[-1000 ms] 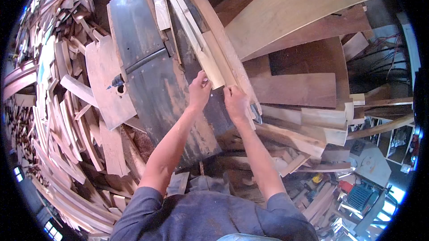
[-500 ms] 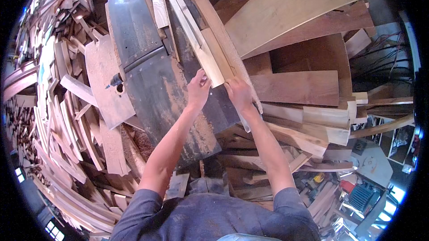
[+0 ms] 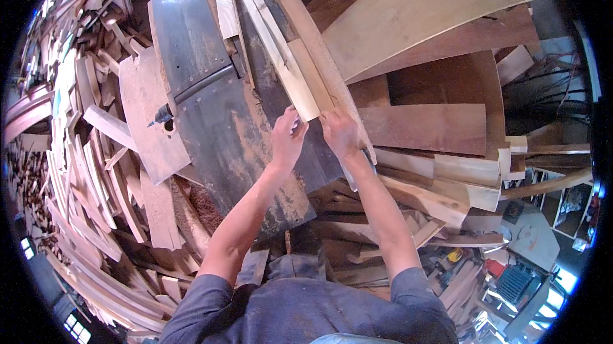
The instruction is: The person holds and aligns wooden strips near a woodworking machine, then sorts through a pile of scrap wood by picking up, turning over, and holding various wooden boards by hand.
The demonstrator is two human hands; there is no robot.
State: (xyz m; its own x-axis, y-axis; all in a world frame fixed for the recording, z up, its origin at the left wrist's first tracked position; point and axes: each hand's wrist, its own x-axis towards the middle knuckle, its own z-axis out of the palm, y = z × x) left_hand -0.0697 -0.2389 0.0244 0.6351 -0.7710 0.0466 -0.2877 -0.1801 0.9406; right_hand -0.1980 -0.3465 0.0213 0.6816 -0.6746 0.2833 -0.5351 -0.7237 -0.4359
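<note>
A long pale wooden strip [image 3: 299,92] lies lengthwise on the dark metal machine table [image 3: 220,127]. Along its right side runs a browner wooden strip [image 3: 313,76], against a long wooden fence [image 3: 332,76]. My left hand [image 3: 287,140] has curled fingers at the left corner of the pale strip's near end. My right hand [image 3: 341,133] is closed over the near end of the brown strip, close to the pale strip's right corner. Its fingertips are partly hidden from above. Sawdust streaks the metal beside my left forearm.
A wide board [image 3: 440,12] and a reddish plank [image 3: 428,127] lie to the right. Scrap strips [image 3: 96,172] are heaped on the left, beside a flat panel [image 3: 150,108]. A motor with a finned casing [image 3: 514,283] stands at lower right.
My left hand has shifted slightly right and nearer to me, its wrist turning more upright. The right hand stays about where it was, and the strips look almost unmoved.
</note>
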